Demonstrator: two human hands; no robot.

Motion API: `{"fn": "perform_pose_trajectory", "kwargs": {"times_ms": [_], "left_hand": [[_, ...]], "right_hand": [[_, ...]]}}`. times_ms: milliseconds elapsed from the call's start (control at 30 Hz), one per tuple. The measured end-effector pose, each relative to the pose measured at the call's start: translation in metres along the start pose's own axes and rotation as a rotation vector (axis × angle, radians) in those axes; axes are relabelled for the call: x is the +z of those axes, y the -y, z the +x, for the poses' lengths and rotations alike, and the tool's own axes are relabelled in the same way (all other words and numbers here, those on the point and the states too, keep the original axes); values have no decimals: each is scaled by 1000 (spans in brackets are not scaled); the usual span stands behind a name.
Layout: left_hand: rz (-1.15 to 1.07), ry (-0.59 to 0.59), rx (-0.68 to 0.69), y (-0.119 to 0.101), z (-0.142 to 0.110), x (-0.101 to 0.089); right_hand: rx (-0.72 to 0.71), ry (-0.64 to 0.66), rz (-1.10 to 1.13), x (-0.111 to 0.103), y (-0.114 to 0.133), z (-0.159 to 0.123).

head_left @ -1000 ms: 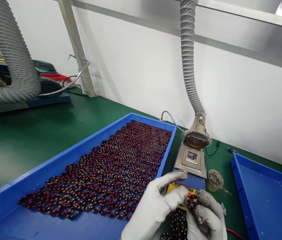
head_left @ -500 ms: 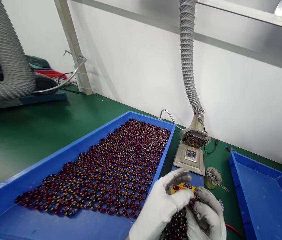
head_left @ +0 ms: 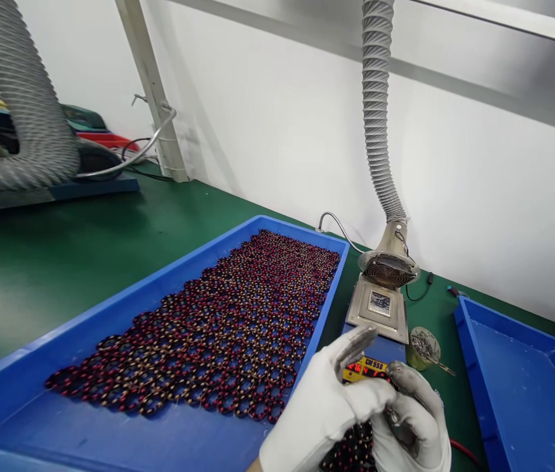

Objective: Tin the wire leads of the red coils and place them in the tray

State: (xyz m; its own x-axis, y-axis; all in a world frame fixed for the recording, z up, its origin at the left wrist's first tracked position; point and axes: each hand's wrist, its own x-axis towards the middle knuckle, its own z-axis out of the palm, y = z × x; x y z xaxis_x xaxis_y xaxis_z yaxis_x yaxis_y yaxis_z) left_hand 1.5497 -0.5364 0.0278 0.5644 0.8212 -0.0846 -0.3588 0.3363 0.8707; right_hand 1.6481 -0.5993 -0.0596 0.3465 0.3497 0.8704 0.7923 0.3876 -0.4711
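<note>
Both my hands wear white gloves with grey-stained fingers, and they meet low in the view, right of centre. My left hand (head_left: pixel 327 400) curves its index finger above its thumb; the thumb tip meets the right hand, and its other fingers are hidden. My right hand (head_left: pixel 412 413) is closed, its fingers curled around a small dark ring that is almost wholly covered. Under the hands lie several black rings (head_left: pixel 351 449) with red and gold spots, partly hidden. Many like rings (head_left: pixel 208 334) fill a blue tray (head_left: pixel 130 288) on the left in close rows.
Behind the hands stands a solder pot (head_left: pixel 380 305) with a lit display, under a fume hood (head_left: pixel 390 265) on a grey hose (head_left: pixel 376 105). Beside it sits a cup (head_left: pixel 421 347) with a metal tool in it. Another blue tray (head_left: pixel 523 387) lies at the right.
The view has shifted slightly, so the scene sits a little further right. The left thumb has moved in against the right hand and now covers the dark ring seen between them before.
</note>
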Motion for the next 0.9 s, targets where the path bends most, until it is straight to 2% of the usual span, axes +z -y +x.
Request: {"fn": "perform_pose_trajectory", "kwargs": {"times_ms": [100,167,233,333,400,467,533,633,667,767,900], "left_hand": [[19,164,-61,1,-1,-2],[34,177,-40,3,-1,-4],[65,99,19,4,1,-6],[122,-39,151,2,5,-11],[87,-121,227,-1,6,-15],[36,-172,246,-5,5,-17],[54,-121,188,-7,2,-16],[167,37,54,-6,-2,-11],[180,58,27,-5,-2,-9],[165,6,41,-1,0,-7],[58,-183,203,-3,3,-19]], "right_hand": [[-3,17,18,-2,-3,0],[-1,40,30,-1,-3,0],[-5,42,26,2,0,0],[-6,-26,17,10,5,4],[-2,-90,31,15,8,8],[4,-136,65,18,10,12],[18,-150,98,18,13,14],[30,-142,97,18,17,15],[24,-139,91,18,18,14],[4,-119,79,16,17,13],[-26,-4,84,8,6,24]]}}
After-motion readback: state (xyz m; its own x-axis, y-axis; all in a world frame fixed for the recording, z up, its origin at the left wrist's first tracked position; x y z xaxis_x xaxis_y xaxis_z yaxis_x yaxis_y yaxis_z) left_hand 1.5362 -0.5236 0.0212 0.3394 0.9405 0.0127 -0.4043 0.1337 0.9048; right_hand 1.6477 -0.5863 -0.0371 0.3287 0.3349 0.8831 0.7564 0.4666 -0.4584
